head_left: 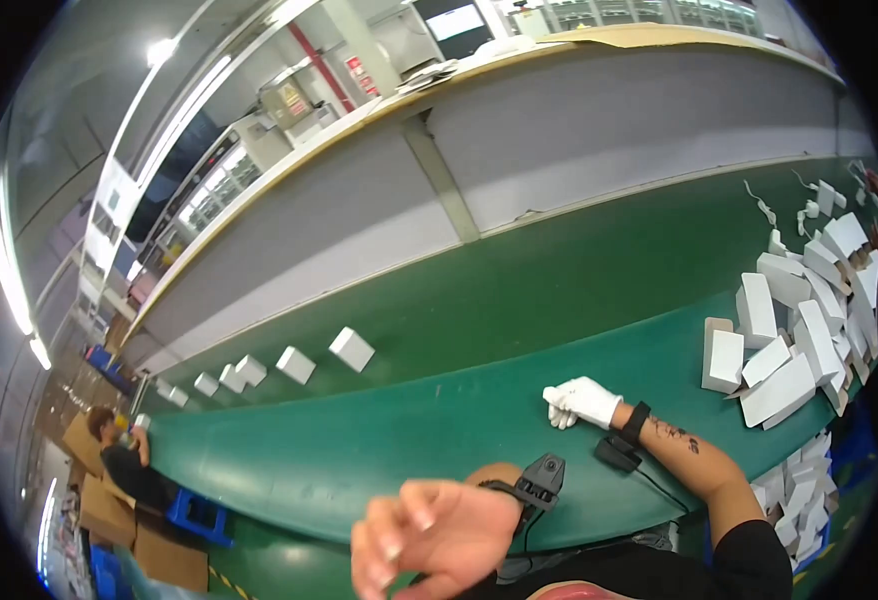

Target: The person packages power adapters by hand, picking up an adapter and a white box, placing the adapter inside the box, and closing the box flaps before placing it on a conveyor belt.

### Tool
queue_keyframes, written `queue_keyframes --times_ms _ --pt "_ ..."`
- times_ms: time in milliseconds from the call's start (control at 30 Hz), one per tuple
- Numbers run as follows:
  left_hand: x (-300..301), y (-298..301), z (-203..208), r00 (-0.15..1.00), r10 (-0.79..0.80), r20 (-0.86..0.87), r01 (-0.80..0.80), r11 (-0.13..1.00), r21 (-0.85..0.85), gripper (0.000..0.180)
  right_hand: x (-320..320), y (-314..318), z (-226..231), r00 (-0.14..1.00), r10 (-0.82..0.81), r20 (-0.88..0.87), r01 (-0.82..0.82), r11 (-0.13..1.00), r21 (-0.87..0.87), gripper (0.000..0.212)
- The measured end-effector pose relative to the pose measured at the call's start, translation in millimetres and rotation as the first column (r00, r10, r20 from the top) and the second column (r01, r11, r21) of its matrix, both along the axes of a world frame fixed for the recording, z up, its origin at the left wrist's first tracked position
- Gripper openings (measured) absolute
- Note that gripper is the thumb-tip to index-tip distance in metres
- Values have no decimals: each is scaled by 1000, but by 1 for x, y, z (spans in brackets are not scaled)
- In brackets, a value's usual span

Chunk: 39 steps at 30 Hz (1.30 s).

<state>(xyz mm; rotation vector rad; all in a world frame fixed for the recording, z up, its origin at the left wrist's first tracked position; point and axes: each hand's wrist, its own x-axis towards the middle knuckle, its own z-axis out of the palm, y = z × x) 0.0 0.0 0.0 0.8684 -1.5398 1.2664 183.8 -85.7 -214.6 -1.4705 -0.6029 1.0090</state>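
Note:
My left hand (pixel 429 535) is bare and raised close in front of me, its palm showing. Its fingers are loosely bent and apart, with nothing in them. A strap on that wrist carries a black device (pixel 542 482). Farther right, my right hand (pixel 583 401) wears a white glove and is over the green conveyor belt (pixel 439 425). Its fingers are curled in, and whatever they may hold is hidden. Below the right hand, another black device (pixel 617 454) with a cable is by the black wristband (pixel 636 423).
White cardboard boxes (pixel 779 390), some with open flaps, are heaped at the right. White cables (pixel 763 208) lie beyond them. Several white boxes (pixel 352 349) stand in a row at the far left. Another person (pixel 131 465) sits at the belt's left end. A low grey partition (pixel 309 215) runs behind.

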Motion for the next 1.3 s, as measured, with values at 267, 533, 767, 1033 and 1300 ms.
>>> queue_keyframes --times_ms 267,533,767,1033,1300 --pt "23 -29 -17 998 6 -63 -32 908 -417 54 -28 -23 30 938 -86 335 103 994 -34 34" --pt "46 -6 -15 859 -420 -294 292 872 -392 46 -19 -20 29 809 -9 588 36 999 -34 32" --pt "73 12 -14 479 -754 -450 615 654 -440 37 -14 -27 26 837 13 547 2 1000 -27 31" --pt "78 -10 -13 410 -805 -429 535 593 -601 35 -15 -28 28 841 11 541 -18 1000 8 30" --pt "86 -26 -18 477 -763 -436 339 618 -709 34 -19 -26 12 591 -39 806 -3 999 50 29"
